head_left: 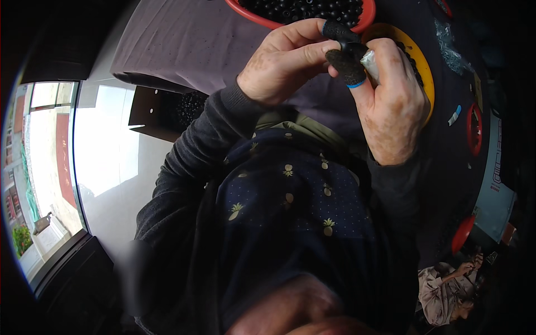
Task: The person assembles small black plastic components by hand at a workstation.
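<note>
Both hands meet just below the red bowl [262, 21], which sits at the top edge of the view and is filled with small black beads [312, 8]. The left hand [282, 61] comes in from the lower left, its fingers [335, 29] curled and pressed together toward the right hand; the forefinger tip wears a black fingertip cover with a blue rim. The right hand [391, 106] rises from below the bowl's right side, and its thumb, wearing the same kind of black cover with a blue rim [347, 68], presses against a small clear plastic bag [369, 61] that the hand pinches between thumb and forefinger. The covered tips of both hands touch one another at this bag, right under the bowl's rim; what the left fingers grip there is too small to tell.

Behind the right hand, just right of the red bowl, lies a yellow dish [421, 67] holding more black beads. Both stand on a desk [184, 39] covered with a grey-purple cloth. Further right of the bowl, on a dark surface, lie a crumpled clear wrapper [449, 47] and a small red lid [474, 128].
</note>
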{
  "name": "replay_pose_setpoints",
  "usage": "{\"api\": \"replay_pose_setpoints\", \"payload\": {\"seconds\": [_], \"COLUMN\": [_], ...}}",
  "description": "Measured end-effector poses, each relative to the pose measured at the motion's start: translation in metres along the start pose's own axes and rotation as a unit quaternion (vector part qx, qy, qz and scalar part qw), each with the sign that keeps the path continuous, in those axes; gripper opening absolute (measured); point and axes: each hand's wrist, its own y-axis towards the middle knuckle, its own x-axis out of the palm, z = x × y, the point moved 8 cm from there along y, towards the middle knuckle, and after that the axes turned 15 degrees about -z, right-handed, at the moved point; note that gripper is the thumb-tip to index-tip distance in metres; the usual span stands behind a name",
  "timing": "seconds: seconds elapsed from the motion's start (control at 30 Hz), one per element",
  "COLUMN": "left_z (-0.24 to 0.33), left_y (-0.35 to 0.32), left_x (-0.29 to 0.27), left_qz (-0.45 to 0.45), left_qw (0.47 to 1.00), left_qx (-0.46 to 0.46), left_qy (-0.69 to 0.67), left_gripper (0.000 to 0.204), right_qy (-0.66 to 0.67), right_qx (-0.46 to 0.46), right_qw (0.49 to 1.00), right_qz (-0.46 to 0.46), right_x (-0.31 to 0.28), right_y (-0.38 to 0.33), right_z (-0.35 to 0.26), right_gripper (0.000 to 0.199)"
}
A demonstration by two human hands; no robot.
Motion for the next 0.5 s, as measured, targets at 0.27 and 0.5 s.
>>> {"api": "replay_pose_setpoints", "payload": {"seconds": [0.27,0.5], "left_z": [-0.0004,-0.0005], "left_y": [-0.0007,0.0004], "left_x": [-0.0004,0.0001], "left_qz": [-0.005,-0.015], "left_qw": [1.0,1.0], "left_qx": [0.0,0.008], "left_qy": [0.007,0.008], "left_gripper": [0.037,0.034], "right_qy": [-0.016,-0.011], "right_qx": [-0.002,0.002], "right_qw": [1.0,1.0], "right_qz": [-0.001,-0.007], "right_x": [-0.0003,0.0004], "right_y": [-0.001,-0.0021], "right_z": [-0.001,0.0012], "right_gripper": [0.028,0.027]}}
